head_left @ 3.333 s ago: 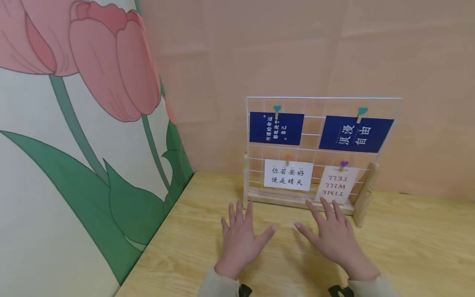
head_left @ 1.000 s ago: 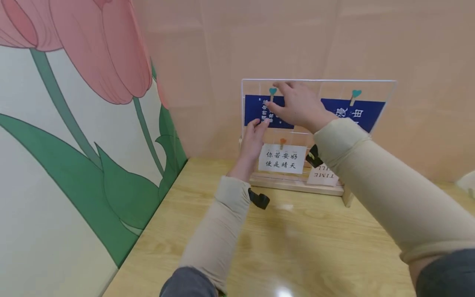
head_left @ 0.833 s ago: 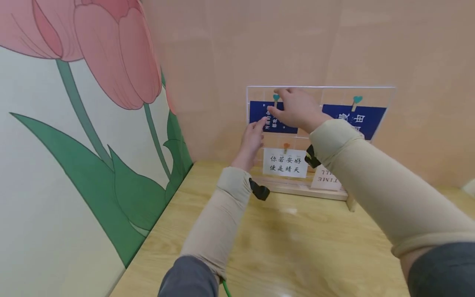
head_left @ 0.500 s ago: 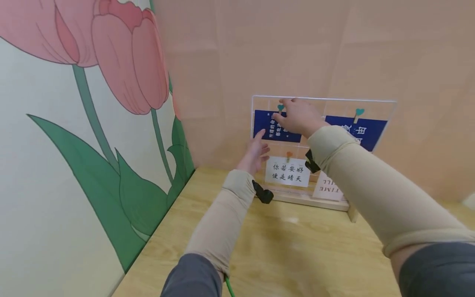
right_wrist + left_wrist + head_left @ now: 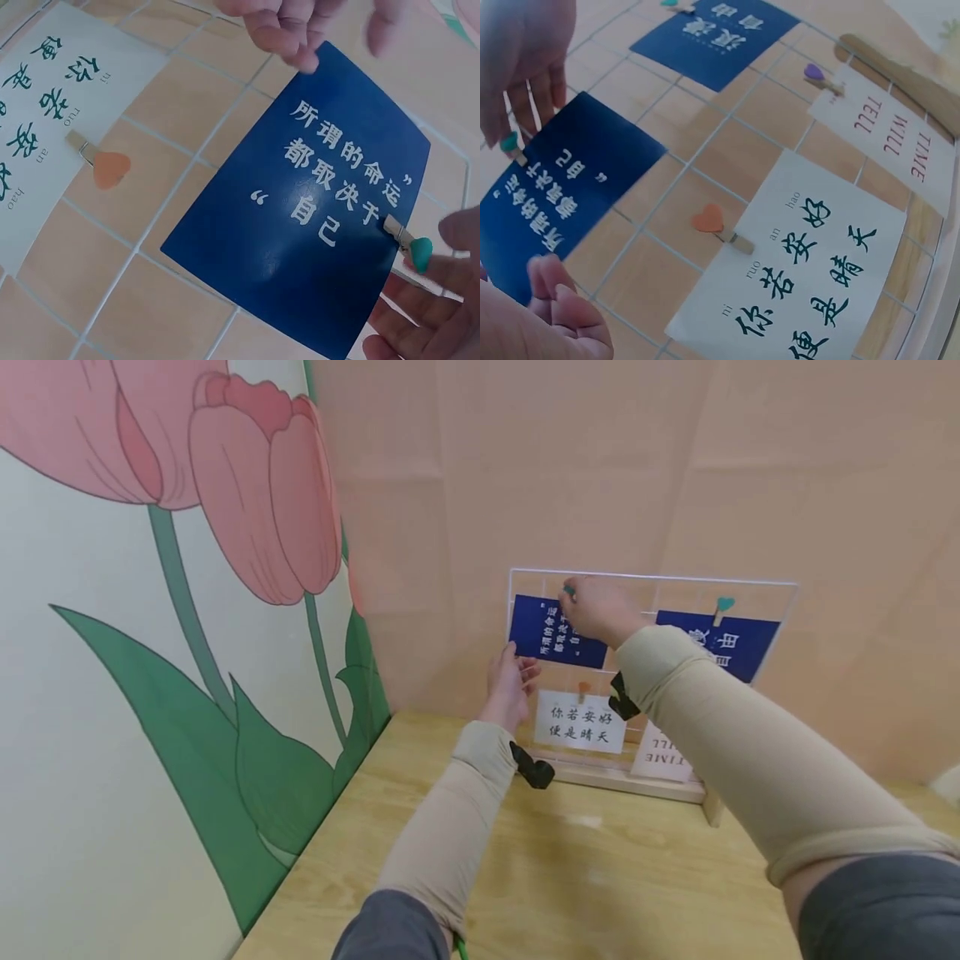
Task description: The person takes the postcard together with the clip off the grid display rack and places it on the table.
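Note:
A navy card (image 5: 534, 625) with white lettering hangs at the upper left of a white wire grid (image 5: 634, 259), tilted. A small wooden clothespin with a teal heart (image 5: 420, 255) sits on its edge. My right hand (image 5: 600, 608) pinches at this clothespin, with fingers behind the card in the right wrist view. My left hand (image 5: 508, 687) is at the card's lower left corner, fingers loosely bent and thumb apart; fingertips (image 5: 304, 58) lie close to the corner, and contact is unclear. Below hangs a white card (image 5: 580, 722) under an orange-heart clothespin (image 5: 721, 227).
A second navy card (image 5: 738, 647) with its own teal-heart clothespin hangs at the upper right. The red-lettered card (image 5: 885, 135) with a purple-heart clothespin is partly behind my right forearm in the head view. The grid's wooden base (image 5: 630, 783) stands on the table (image 5: 585, 877).
Both hands have risen from the table to the upper left navy card. Lately my left hand has shifted down and spread its thumb; my right fingers have closed at the clothespin, and the card has tilted.

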The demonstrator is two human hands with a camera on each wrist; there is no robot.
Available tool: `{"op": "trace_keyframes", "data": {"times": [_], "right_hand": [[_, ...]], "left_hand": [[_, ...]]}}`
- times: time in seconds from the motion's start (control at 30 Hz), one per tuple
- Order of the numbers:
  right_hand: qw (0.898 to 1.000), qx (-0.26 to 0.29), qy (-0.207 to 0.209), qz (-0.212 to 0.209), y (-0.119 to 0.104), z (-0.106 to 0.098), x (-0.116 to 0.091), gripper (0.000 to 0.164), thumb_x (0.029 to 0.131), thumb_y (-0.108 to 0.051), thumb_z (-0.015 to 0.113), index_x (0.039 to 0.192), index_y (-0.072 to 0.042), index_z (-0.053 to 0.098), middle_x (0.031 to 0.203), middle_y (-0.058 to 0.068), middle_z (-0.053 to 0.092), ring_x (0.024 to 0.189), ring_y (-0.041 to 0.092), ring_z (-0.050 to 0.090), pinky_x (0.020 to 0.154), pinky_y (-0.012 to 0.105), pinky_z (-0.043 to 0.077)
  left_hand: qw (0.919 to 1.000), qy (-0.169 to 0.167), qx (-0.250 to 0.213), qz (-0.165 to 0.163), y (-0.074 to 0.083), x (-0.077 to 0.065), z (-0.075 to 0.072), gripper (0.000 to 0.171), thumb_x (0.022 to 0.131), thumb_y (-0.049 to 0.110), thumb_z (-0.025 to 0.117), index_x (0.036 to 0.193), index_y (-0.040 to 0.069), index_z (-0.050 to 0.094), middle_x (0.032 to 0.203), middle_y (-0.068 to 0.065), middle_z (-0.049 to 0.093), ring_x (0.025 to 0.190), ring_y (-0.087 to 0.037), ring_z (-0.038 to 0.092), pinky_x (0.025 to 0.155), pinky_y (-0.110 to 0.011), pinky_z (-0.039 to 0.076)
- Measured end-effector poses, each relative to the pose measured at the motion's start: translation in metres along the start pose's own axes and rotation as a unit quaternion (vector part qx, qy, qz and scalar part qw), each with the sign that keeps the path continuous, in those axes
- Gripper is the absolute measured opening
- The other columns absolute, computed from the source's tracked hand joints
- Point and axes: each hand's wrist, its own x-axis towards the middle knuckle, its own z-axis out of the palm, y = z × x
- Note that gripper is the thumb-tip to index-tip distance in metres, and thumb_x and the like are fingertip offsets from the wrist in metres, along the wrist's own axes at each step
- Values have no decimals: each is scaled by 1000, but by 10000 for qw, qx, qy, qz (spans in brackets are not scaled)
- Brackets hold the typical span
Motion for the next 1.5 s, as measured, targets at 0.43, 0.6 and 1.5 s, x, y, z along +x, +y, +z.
{"op": "trace_keyframes", "data": {"times": [0.43,0.6,1.5], "right_hand": [[9998,177,-114,-61,6,-10,2,42,112,-16,33,139,9,53,135,29,59,119,41,59,107,56,43],[9993,269,-117,-242,10,-18,2,40,111,-13,35,135,11,55,128,28,61,111,39,58,106,54,44],[9951,807,543,-180,6,-6,-3,32,110,-15,48,128,6,64,121,24,67,103,36,61,96,50,50]], "left_hand": [[9992,27,-167,350,-14,4,6,30,114,26,33,97,11,52,72,-2,63,59,-12,61,53,-21,38],[9987,-106,-339,365,-15,4,11,33,115,27,30,97,10,51,72,-3,62,59,-12,61,53,-20,38],[9957,-152,-912,77,-16,8,6,22,114,22,32,102,12,47,78,-5,60,62,-15,58,57,-24,39]]}}
